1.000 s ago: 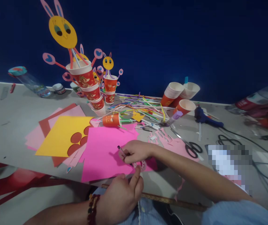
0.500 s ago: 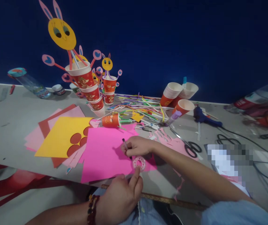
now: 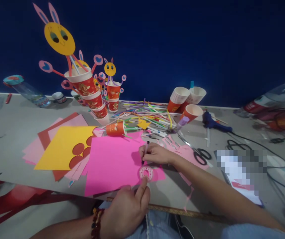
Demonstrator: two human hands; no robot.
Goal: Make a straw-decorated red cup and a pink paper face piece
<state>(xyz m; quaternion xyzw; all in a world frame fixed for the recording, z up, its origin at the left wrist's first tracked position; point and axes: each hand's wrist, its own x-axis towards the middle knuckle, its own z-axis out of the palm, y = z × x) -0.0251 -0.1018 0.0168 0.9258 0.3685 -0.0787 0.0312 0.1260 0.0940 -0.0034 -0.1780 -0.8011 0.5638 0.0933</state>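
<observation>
The right hand point(image 3: 154, 153), pinching a pen point(image 3: 146, 148), has shifted from the ring's point(image 3: 142, 174) left edge to just beyond its far side. The ring lies on the pink sheet point(image 3: 112, 162), the left hand's point(image 3: 132, 205) index finger pressing it; whether the other fingers grip anything, I cannot tell. No drawn line can be made out; the yellow sheet point(image 3: 55, 146) already has round cutouts. Figures point(image 3: 59, 38) stand in stacked cups point(image 3: 82, 86); straws point(image 3: 131, 128) poke from a tipped cup point(image 3: 115, 128).

On my head-cam feed, R hand point(image 3: 157, 154) grips a pen point(image 3: 146, 150), tip down nr white ring point(image 3: 141, 173); L hand point(image 3: 129, 210) has index fingertip on it. Ring's on brt pink sheet point(image 3: 112, 162), yellow sheet point(image 3: 55, 146) to L. I see multicol. straws point(image 3: 154, 116) behind, scissors point(image 3: 194, 149) w/ blk handles to R.
</observation>
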